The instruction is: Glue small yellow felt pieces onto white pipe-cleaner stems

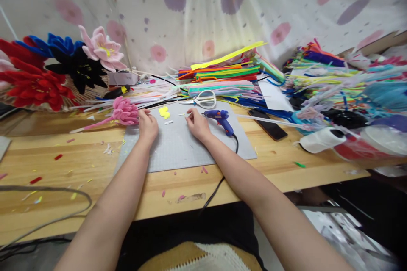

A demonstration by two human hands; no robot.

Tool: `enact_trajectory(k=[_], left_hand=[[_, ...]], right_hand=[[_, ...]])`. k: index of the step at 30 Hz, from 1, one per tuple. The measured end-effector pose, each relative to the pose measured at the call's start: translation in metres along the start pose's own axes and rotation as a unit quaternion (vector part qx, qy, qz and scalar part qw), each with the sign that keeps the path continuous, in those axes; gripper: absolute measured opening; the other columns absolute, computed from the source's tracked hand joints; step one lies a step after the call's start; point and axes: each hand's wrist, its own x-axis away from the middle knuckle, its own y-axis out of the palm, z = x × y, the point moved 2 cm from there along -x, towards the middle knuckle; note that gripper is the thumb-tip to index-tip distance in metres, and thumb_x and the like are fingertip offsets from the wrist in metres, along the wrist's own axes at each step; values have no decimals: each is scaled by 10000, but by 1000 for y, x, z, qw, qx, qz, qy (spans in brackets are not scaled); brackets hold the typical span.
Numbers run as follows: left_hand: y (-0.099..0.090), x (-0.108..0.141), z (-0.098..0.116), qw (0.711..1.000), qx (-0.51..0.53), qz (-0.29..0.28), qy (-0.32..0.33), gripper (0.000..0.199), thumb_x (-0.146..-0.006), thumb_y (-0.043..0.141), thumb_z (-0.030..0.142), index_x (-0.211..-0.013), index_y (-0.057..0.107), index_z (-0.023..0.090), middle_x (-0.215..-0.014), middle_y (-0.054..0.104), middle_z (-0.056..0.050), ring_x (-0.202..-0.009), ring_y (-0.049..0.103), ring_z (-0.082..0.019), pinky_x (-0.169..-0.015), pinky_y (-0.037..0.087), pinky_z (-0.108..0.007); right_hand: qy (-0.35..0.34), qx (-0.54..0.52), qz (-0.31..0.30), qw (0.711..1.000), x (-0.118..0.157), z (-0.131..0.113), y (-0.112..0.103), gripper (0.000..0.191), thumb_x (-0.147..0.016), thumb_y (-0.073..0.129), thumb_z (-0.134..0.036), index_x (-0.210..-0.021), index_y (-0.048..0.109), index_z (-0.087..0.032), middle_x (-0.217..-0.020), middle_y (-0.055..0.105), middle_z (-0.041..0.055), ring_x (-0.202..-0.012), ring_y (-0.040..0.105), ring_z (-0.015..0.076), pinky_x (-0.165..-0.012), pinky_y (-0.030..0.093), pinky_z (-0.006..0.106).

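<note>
A pink pipe-cleaner flower (125,111) lies at the left edge of the grey cutting mat (178,152), its stem pointing left. My left hand (148,128) is at the flower head's right side, its fingers curled against the petals and partly hidden. Over the middle of the mat, my right hand (198,124) has thumb and index finger slightly apart. Just left of those fingertips lies a small white piece (181,114). Another white piece (168,122) and a yellow fuzzy cluster (164,112) rest between my hands. A blue glue gun (219,118) lies right of my right hand.
White-handled scissors (205,99) lie at the mat's back edge. Behind them are bundles of coloured pipe cleaners (222,74). A phone (267,124) and a white roll (322,139) are to the right. Finished flowers (38,87) stand at left. The glue gun's cord (219,184) crosses the table edge.
</note>
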Motion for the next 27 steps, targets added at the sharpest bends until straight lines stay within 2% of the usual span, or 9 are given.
enact_trajectory(k=[4,9,15,18,20,24,27], left_hand=[[-2,1,2,1000,26,-12,-3,324,-626,467,53,-888,362,212,-706,434,7,-693,505,-176,-718,424,-345],[-10,6,8,997,69,-17,19,371,-600,572,112,-912,399,214,-821,524,-12,-782,540,-149,-681,444,-282],[-14,10,16,997,71,-29,12,231,-686,536,151,-891,440,199,-790,547,-10,-726,549,-133,-658,451,-264],[-15,11,18,997,68,-28,15,214,-685,537,143,-872,448,198,-782,548,-11,-746,554,-138,-667,450,-260],[-15,12,19,997,72,-26,13,214,-683,538,141,-870,449,195,-777,550,-12,-741,554,-136,-659,447,-254],[-16,13,18,996,89,-14,2,210,-687,539,140,-872,453,188,-773,561,-13,-731,556,-126,-649,442,-242],[-14,13,14,994,103,-22,-14,211,-689,544,144,-879,463,185,-783,579,-15,-729,566,-123,-635,444,-236]], right_hand=[[-75,15,-34,996,-18,-20,6,301,-788,491,-203,-1082,436,-228,-894,651,-16,-767,582,137,-686,399,255],[-200,76,-113,970,-48,-46,20,428,-740,518,-132,-1149,410,-200,-922,662,9,-889,560,161,-736,390,261],[-231,160,-141,949,-55,-54,38,409,-736,498,-145,-1140,438,-169,-946,653,74,-909,558,205,-734,392,281],[-223,173,-130,951,-52,-55,41,372,-748,463,-133,-1118,453,-172,-937,654,86,-908,564,209,-732,393,286],[-197,149,-115,962,-51,-54,39,357,-744,462,-132,-1097,454,-178,-912,661,71,-889,573,198,-726,395,279],[-77,17,-84,993,-53,-45,31,351,-710,514,-156,-1046,421,-202,-804,660,-8,-751,590,144,-670,407,248],[-2,-92,-80,993,-56,-38,31,339,-677,563,-163,-970,400,-215,-710,621,-61,-665,577,105,-653,418,232]])
